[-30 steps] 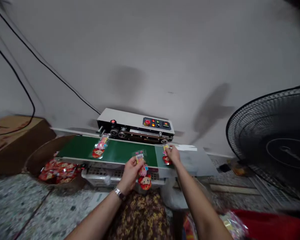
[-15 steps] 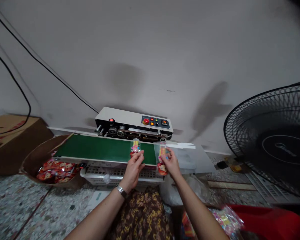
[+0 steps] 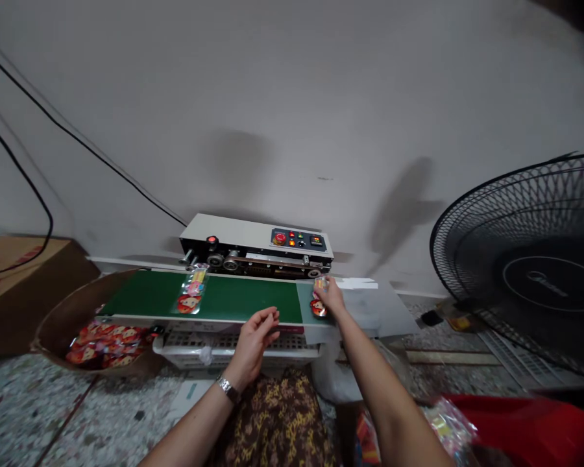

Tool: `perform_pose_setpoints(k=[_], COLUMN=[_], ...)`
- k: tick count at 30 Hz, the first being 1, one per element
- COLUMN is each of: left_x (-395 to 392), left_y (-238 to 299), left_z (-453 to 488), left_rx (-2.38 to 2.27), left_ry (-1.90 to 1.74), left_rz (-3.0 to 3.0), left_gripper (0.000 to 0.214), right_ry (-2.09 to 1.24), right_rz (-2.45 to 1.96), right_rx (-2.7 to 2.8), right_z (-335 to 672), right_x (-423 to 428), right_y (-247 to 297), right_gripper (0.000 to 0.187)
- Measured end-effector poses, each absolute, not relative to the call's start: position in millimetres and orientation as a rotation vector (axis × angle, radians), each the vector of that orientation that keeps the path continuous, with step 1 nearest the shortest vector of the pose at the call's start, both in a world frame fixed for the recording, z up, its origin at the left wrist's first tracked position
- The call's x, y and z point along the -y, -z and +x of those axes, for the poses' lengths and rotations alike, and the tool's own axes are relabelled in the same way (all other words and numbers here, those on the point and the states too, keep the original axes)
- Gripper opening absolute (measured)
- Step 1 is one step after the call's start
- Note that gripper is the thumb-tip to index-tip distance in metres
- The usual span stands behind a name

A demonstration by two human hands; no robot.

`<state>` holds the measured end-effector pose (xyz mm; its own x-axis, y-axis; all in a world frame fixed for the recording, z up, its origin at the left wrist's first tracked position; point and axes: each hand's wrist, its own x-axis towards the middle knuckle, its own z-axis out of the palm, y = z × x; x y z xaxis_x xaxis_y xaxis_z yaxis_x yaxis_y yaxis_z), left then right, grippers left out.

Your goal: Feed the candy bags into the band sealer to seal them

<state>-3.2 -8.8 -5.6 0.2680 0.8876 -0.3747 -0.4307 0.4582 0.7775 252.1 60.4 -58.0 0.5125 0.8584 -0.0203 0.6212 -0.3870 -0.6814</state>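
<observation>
- The right packet (image 3: 318, 308) could go in crooked at the machine (image 3: 253, 232) behind the belt (image 3: 150, 295) if the pinch twists or lets go unevenly.
- Fingers could get nipped should they follow it too close to the rollers.
- Right hand (image 3: 329, 296): grip nearly closed, pinching that packet over the clear sheet at the belt's right end.
- Left hand (image 3: 255, 337): at the belt's front edge, fingers curled, nothing visible held; whether thumb and fingertips meet, I cannot tell.
- Left packet (image 3: 189, 303): flat on the belt's left half.
</observation>
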Motion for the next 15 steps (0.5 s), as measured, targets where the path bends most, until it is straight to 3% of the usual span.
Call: perform_pose_setpoints(k=[5, 11, 15], left_x=[13, 22, 30], left_y=[6, 13, 22], left_z=[3, 18, 14], left_rx=[-0.908, -0.906, -0.972], left_ry=[-0.928, -0.775, -0.693], left_rz=[0.648, 0.692, 0.704], left_gripper=[0.034, 0.037, 0.039], right_ry=[-0.346, -0.241, -0.271], right_rz=[-2.143, -1.875, -1.873], right_rx=[1.267, 1.261, 1.068], right_z=[243, 241, 262], right_x=[-42, 53, 150], right_y=[48, 44, 71], right_gripper=[0.062, 0.048, 0.041])
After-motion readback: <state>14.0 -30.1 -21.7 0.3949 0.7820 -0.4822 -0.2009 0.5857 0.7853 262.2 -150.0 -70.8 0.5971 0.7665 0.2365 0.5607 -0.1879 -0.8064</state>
